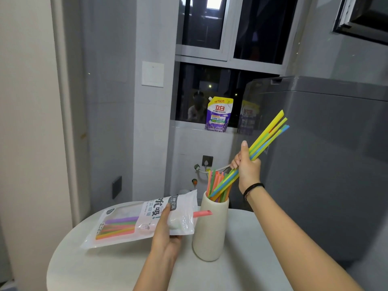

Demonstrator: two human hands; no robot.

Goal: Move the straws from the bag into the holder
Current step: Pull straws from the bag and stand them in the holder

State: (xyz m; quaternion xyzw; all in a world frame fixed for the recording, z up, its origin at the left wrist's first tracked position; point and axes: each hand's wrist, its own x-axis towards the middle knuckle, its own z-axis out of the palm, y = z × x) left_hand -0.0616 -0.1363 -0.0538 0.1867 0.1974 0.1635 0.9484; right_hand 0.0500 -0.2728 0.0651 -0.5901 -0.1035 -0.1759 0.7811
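My left hand (165, 232) grips the clear printed straw bag (126, 223) and holds it flat above the table. Several coloured straws lie inside the bag, and one red straw (202, 213) pokes out of its open right end. A cream holder (210, 229) stands upright just right of the bag, with several orange and green straws in it. My right hand (247, 166) is closed around a bundle of yellow, green and blue straws (270, 133). The bundle tilts up to the right, and its lower ends reach into the holder's mouth.
The holder stands on a round white table (105, 269). A grey washing machine (325, 164) is close on the right behind my right arm. A purple detergent pouch (218, 114) sits on the window ledge. Wall and sockets lie behind the table.
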